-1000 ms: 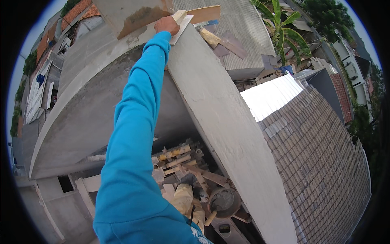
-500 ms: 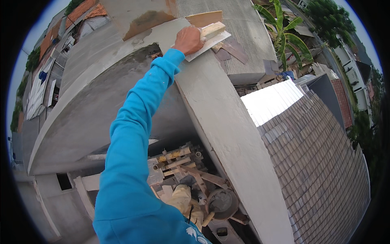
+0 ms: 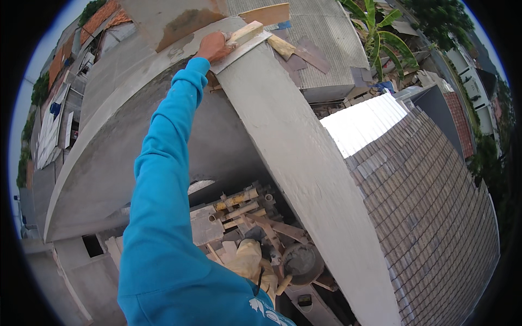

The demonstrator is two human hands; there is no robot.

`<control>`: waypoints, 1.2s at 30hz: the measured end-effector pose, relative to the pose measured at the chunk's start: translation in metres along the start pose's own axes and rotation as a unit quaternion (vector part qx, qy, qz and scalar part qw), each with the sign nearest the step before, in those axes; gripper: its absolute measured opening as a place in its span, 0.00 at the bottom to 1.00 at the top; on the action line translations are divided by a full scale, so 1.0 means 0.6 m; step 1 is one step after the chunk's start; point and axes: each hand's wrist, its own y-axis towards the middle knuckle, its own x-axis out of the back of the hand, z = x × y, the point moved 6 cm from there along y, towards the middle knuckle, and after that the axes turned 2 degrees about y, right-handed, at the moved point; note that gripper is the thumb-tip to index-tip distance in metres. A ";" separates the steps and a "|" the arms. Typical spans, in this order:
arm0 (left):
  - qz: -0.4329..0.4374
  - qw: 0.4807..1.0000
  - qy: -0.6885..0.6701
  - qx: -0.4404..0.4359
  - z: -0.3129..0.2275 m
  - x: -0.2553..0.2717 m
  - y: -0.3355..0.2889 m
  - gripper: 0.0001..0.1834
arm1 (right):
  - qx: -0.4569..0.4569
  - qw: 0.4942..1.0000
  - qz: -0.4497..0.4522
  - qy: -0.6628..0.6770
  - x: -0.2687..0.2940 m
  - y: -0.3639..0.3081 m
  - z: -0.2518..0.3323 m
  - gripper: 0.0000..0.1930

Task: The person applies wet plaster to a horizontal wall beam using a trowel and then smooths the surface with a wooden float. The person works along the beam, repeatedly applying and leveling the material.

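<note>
A blue-sleeved left arm [image 3: 163,168] stretches far forward, almost straight; the left hand [image 3: 214,46] has its fingers gripping a wooden-handled float [image 3: 247,38] across the far end of a grey cement ledge [image 3: 310,168].

One float [image 3: 243,50], one bucket [image 3: 318,267]

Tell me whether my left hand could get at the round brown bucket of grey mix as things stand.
Probably not: the left hand holds a flat, wooden-handled float out on the grey plastered ledge, while the bucket sits well below, by the beige trousers.
</note>
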 end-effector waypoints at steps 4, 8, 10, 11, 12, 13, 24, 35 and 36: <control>0.018 0.994 -0.081 -0.074 -0.132 0.043 -0.098 0.24 | 0.032 0.999 0.032 0.004 -0.016 -0.010 0.002 0.29; 0.029 0.977 -0.134 -0.161 -0.252 0.071 -0.221 0.24 | 0.046 0.997 0.049 0.023 -0.040 -0.028 0.006 0.28; 0.042 0.973 -0.139 -0.181 -0.322 0.089 -0.295 0.25 | 0.046 0.997 0.054 0.030 -0.045 -0.035 0.010 0.27; 0.052 0.971 -0.145 -0.182 -0.353 0.098 -0.332 0.25 | 0.047 0.997 0.060 0.028 -0.047 -0.032 0.011 0.27; 0.060 0.966 -0.166 -0.189 -0.380 0.103 -0.367 0.25 | 0.047 0.996 0.067 0.025 -0.047 -0.029 0.012 0.26; 0.066 0.961 -0.185 -0.196 -0.401 0.110 -0.400 0.26 | 0.046 0.996 0.073 0.019 -0.046 -0.022 0.012 0.26; -0.091 0.993 -0.059 -0.043 -0.199 0.081 -0.174 0.24 | 0.036 0.996 0.082 0.000 -0.051 -0.034 0.010 0.25; 0.050 0.944 -0.236 -0.223 -0.393 0.111 -0.395 0.26 | 0.023 0.997 0.073 -0.009 -0.038 -0.013 0.000 0.27; 0.028 0.949 -0.220 -0.223 -0.395 0.118 -0.407 0.26 | 0.035 0.996 0.073 -0.031 -0.041 -0.019 0.004 0.27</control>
